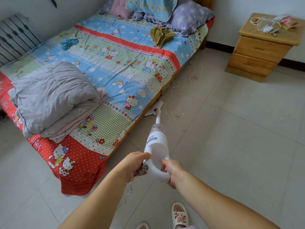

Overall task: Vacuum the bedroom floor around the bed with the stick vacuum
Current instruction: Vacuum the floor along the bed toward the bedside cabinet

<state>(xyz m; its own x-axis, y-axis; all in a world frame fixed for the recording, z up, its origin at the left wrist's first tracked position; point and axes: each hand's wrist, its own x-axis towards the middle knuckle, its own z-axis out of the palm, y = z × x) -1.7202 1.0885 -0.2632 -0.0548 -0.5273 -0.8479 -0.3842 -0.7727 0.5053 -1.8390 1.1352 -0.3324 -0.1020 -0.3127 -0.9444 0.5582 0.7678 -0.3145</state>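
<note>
A white stick vacuum slants from my hands down to the floor beside the bed. Its floor head sits on the tiles, partly tucked under the bed's right edge. My left hand grips the left side of the loop handle together with a grey cord. My right hand grips the handle's right side. Scattered crumbs and dust lie on the floor along the bed's side, beyond the floor head.
A wooden nightstand with cables on top stands at the back right by the wall. A folded grey quilt and pillows lie on the bed. A radiator is on the left wall. My slippered feet stand on pale tiles.
</note>
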